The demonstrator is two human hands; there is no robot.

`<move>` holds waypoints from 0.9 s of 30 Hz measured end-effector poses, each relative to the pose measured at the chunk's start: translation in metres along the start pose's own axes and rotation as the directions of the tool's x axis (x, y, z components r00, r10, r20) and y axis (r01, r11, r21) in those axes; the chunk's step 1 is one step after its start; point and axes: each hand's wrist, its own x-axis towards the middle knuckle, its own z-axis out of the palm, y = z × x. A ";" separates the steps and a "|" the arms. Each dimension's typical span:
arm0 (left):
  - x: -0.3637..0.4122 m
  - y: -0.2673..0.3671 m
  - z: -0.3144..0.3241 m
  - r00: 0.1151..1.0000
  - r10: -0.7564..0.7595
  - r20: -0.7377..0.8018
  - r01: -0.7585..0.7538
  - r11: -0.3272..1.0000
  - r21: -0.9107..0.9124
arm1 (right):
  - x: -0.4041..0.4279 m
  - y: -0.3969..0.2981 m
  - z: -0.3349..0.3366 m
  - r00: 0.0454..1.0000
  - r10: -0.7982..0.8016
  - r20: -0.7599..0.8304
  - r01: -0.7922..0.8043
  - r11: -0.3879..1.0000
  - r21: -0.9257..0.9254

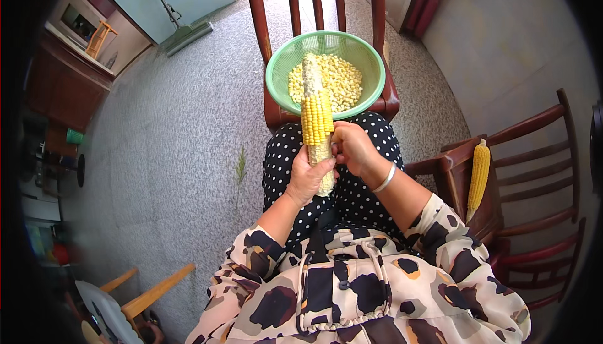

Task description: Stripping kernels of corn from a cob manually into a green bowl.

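A corn cob (316, 118), partly stripped, points away from me above my lap. Yellow kernels remain around its middle, while both ends are bare. My left hand (307, 174) grips its near end, thumb across the bare part. My right hand (352, 148) is at the cob's right side, fingers curled against the lower edge of the kernel rows; its fingertips are partly hidden. Under the cob's far end is a green mesh plastic basket (275, 73) with loose corn kernels (343, 80) in it.
The basket rests on a dark red wooden chair (391, 99) before my knees. Another chair (452, 167) at right bears a whole corn cob (479, 174). A flat mop (186, 35) leans at upper left. A grass sprig (241, 166) lies on the speckled floor (179, 146).
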 end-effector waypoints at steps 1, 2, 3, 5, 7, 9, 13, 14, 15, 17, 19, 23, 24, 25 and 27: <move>0.000 0.000 0.000 1.000 -0.001 0.004 0.001 1.000 0.002 | 0.001 0.002 0.000 0.999 -0.043 -0.024 0.041 0.997 -0.058; 0.000 0.001 0.001 1.000 0.009 0.009 -0.009 1.000 0.003 | 0.007 0.007 -0.007 0.999 -0.041 0.017 0.041 0.999 -0.030; -0.001 0.001 0.001 1.000 0.021 0.008 -0.021 1.000 0.003 | 0.005 0.006 -0.008 0.999 -0.039 0.019 0.039 0.999 -0.031; -0.001 0.002 0.001 1.000 0.022 0.012 -0.021 1.000 -0.018 | 0.000 0.003 -0.010 0.993 -0.041 0.109 0.025 0.988 0.150; -0.002 0.002 0.001 1.000 0.021 0.016 -0.020 0.999 -0.038 | -0.012 -0.006 -0.003 0.992 -0.032 0.121 0.010 0.985 0.172; -0.001 0.001 0.000 1.000 0.020 0.020 -0.020 1.000 -0.017 | -0.013 -0.006 -0.003 0.994 -0.042 0.104 0.029 0.993 0.118; 0.000 0.001 0.003 1.000 0.014 0.027 -0.014 1.000 -0.003 | -0.005 -0.002 -0.008 0.996 -0.044 0.083 0.035 0.994 0.099; 0.000 0.002 0.004 1.000 0.021 0.020 -0.021 1.000 0.000 | 0.002 0.002 -0.013 0.993 -0.063 0.095 0.060 0.998 0.036; 0.000 0.002 0.005 1.000 0.027 0.011 -0.027 1.000 0.004 | 0.005 0.002 -0.012 0.991 -0.080 0.110 0.083 0.996 -0.028; -0.002 0.005 0.004 1.000 0.004 0.019 -0.005 1.000 0.010 | 0.005 0.005 -0.012 0.990 -0.086 0.109 0.087 0.996 -0.009; -0.002 0.006 0.002 1.000 -0.011 0.019 0.011 1.000 0.014 | 0.002 0.005 -0.010 0.989 -0.088 0.117 0.089 0.996 0.004; -0.002 0.005 0.004 1.000 0.012 0.022 -0.011 0.999 -0.053 | -0.007 -0.002 -0.013 0.982 -0.081 0.169 0.041 0.973 0.225; -0.002 0.006 0.005 1.000 0.005 0.025 -0.004 0.999 -0.043 | -0.008 -0.004 -0.013 0.976 -0.091 0.196 0.055 0.982 0.180; -0.002 0.005 0.004 1.000 0.004 0.026 -0.003 0.999 -0.042 | -0.009 -0.005 -0.013 0.970 -0.099 0.222 0.070 0.988 0.136; -0.001 0.002 0.002 0.999 0.013 0.036 -0.012 1.000 -0.022 | -0.004 -0.004 -0.016 0.974 -0.090 0.209 0.076 0.994 0.074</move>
